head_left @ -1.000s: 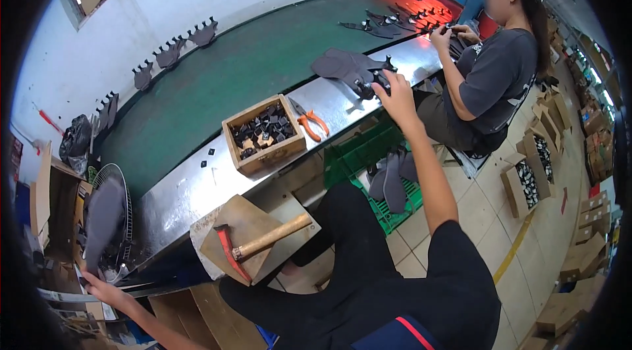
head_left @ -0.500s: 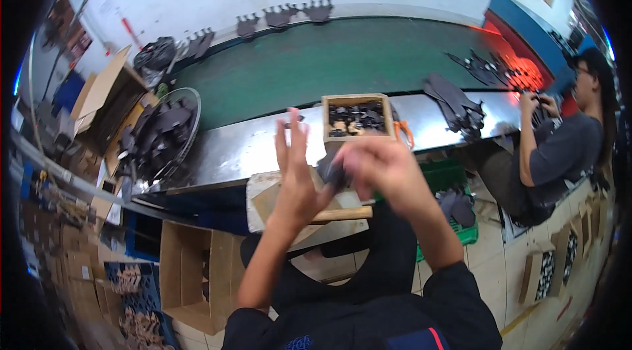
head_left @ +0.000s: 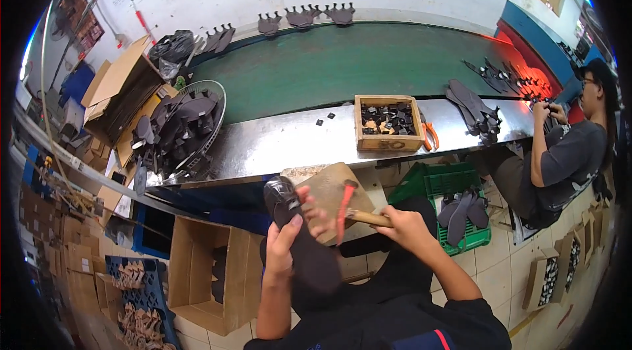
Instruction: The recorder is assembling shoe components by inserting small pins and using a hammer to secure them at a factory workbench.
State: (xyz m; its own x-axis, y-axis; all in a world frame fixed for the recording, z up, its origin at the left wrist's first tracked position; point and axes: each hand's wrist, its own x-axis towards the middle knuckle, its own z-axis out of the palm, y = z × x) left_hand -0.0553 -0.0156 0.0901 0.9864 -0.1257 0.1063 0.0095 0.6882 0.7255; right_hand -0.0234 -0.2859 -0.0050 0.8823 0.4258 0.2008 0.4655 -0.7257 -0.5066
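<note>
Here's your left hand (head_left: 282,248), closed around a dark shoe sole (head_left: 315,261), thumb laid across it and the fingers wrapping its right side. The glossy black end points up and away from you, at the far side of that grip; the plain, rounded end slants down toward your lap. Over to your right hand (head_left: 403,226), and it's gripping the wooden handle of a red-headed hammer (head_left: 343,208)! That head sits between your 2 hands, just right of the sole and apart from it, above the tan board (head_left: 329,182); contact there, you can't tell. Beyond, on the metal counter (head_left: 270,143), a wooden box (head_left: 390,145) of small black pieces stands just beside orange-handled pliers (head_left: 430,137), with 2 dark squares (head_left: 319,122) to its left.
</note>
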